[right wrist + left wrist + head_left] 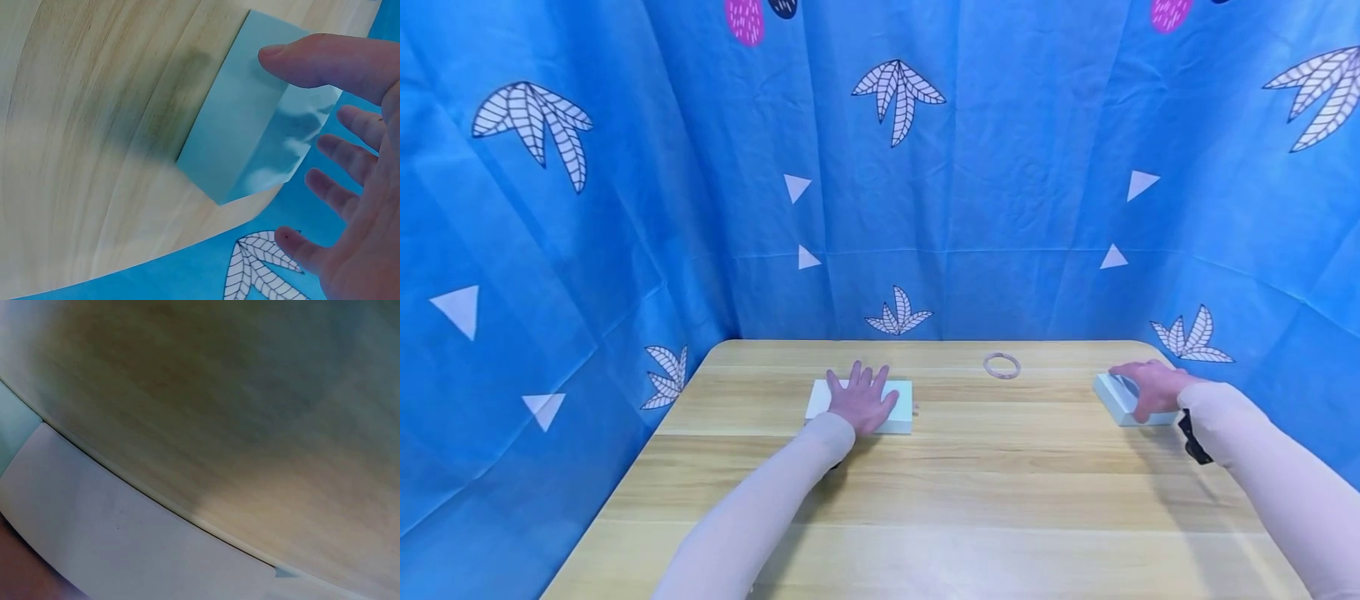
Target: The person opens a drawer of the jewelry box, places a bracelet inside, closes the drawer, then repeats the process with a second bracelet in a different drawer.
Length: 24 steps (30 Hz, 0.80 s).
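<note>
Palm down, my left hand (860, 407) rests with spread fingers on a flat box (897, 417), whose top looks white on the left and mint green on the right. In the left wrist view, the box's pale face (125, 512) fills the lower left, with a strip of skin at the corner. At the far right, my right hand (1153, 387) hovers around a light blue-green box (1122, 410). The right wrist view has its thumb (294, 59) overlapping one side of that box, while the other fingers (340, 147) are spread apart beyond its far edge.
A thin pale ring (1002, 376) lies on the wooden table (970, 492) between the boxes, toward the back edge. A small tab (916, 410) sticks out at the left box's right side. Blue patterned curtains (1000, 167) surround the table's back and sides.
</note>
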Available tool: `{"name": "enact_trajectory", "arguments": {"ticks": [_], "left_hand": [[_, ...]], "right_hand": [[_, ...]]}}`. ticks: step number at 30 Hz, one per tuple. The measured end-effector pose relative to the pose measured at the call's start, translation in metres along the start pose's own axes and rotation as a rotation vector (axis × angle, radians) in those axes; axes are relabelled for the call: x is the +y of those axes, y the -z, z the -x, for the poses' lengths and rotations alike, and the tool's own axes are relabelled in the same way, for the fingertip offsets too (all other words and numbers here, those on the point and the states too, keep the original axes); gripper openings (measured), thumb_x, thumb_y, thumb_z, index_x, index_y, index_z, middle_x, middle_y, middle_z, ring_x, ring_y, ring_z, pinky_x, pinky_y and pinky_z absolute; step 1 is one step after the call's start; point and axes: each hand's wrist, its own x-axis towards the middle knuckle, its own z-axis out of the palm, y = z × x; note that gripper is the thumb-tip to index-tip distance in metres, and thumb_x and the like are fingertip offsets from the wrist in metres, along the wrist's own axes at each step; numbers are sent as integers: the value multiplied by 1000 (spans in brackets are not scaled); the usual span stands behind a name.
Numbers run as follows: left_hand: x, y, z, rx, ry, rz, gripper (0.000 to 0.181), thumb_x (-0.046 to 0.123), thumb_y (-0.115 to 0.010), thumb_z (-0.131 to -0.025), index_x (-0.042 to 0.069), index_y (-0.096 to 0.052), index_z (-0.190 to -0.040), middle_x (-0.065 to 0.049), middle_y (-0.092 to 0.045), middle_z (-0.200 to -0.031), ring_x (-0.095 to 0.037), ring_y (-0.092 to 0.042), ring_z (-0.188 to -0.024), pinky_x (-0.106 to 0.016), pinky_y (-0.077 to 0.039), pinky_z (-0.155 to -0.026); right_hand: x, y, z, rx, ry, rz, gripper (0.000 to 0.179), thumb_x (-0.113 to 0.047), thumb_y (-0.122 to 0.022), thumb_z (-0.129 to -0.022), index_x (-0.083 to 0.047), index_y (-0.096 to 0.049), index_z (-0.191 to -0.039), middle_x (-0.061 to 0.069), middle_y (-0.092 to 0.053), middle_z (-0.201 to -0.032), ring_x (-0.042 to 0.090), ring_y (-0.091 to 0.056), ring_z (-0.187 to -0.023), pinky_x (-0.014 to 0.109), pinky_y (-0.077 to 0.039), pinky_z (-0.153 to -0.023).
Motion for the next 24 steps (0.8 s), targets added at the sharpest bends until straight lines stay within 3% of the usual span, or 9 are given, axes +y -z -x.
{"name": "enact_trajectory", "arguments": {"ticks": [11, 24], "left_hand": [[4, 7, 4, 11, 1, 3, 70, 63, -21, -102, 28, -17, -163, -10, -27, -166, -33, -6, -157, -77, 1, -114], [3, 2, 3, 8, 8, -7, 71, 66, -17, -101, 31, -15, -163, -8, -25, -167, -31, -5, -157, -75, 2, -115]], "right_hand": [[9, -2, -5, 24, 13, 22, 97, -21, -89, -60, -1, -47, -145, 30, -58, -123, 39, -51, -100, 58, -43, -76], [6, 0, -5, -10, -40, 9, 105, -27, -90, -58, -1, -43, -147, 36, -54, -122, 40, -51, -96, 55, -45, -72]]}}
